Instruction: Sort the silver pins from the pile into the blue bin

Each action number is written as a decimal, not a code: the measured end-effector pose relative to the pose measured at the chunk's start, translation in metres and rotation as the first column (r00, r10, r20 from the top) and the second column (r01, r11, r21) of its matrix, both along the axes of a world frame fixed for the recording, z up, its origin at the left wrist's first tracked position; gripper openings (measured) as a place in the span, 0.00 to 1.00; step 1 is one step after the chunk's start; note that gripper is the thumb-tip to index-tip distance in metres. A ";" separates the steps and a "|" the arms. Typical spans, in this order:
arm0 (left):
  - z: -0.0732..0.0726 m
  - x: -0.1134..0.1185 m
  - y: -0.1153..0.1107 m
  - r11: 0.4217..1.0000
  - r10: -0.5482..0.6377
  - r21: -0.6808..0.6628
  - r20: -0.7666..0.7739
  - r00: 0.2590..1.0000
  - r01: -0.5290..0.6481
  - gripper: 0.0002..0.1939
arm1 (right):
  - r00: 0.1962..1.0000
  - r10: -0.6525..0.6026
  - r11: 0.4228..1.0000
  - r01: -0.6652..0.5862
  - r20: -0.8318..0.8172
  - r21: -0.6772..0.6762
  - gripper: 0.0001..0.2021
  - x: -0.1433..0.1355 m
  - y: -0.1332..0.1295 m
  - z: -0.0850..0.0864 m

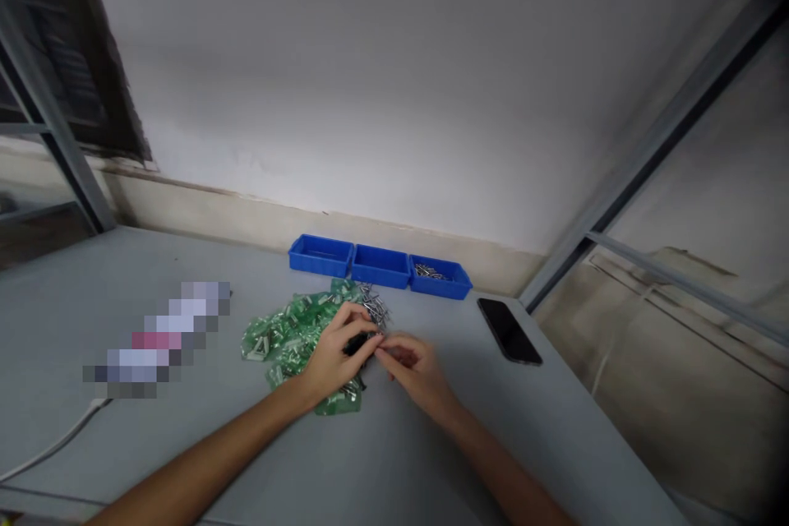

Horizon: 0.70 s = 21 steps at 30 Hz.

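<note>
My left hand point(339, 349) is curled round a small dark item point(356, 343), whose kind I cannot make out. The fingertips of my right hand point(414, 363) meet those of my left hand in a pinch; whatever is between them is too small to name. Under and beside my left hand spreads a pile of small green plastic bags point(292, 334) with metal pieces inside. Just beyond my fingers lies a loose heap of silvery screw-like metal pieces point(374, 302), partly covered by my left hand.
Three blue bins point(380, 267) stand in a row near the wall; the right one holds metal pieces point(430, 272). A black phone point(509, 332) lies at the right. At the left is a blurred-out object point(163, 337) with a white cable point(62, 445). Metal frame posts point(558, 267) flank the grey table point(296, 468).
</note>
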<state>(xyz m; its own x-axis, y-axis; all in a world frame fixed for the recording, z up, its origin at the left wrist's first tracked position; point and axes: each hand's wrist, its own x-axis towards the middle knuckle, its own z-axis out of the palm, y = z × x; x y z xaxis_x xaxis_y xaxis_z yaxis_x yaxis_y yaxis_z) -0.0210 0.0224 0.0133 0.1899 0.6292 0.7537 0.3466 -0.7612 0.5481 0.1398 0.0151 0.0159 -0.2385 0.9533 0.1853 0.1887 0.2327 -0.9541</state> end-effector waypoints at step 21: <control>0.002 -0.004 0.006 1.000 -0.010 -0.002 -0.038 0.999 0.010 0.03 | 0.994 -0.018 0.996 0.008 0.107 0.094 0.10 0.003 0.009 -0.005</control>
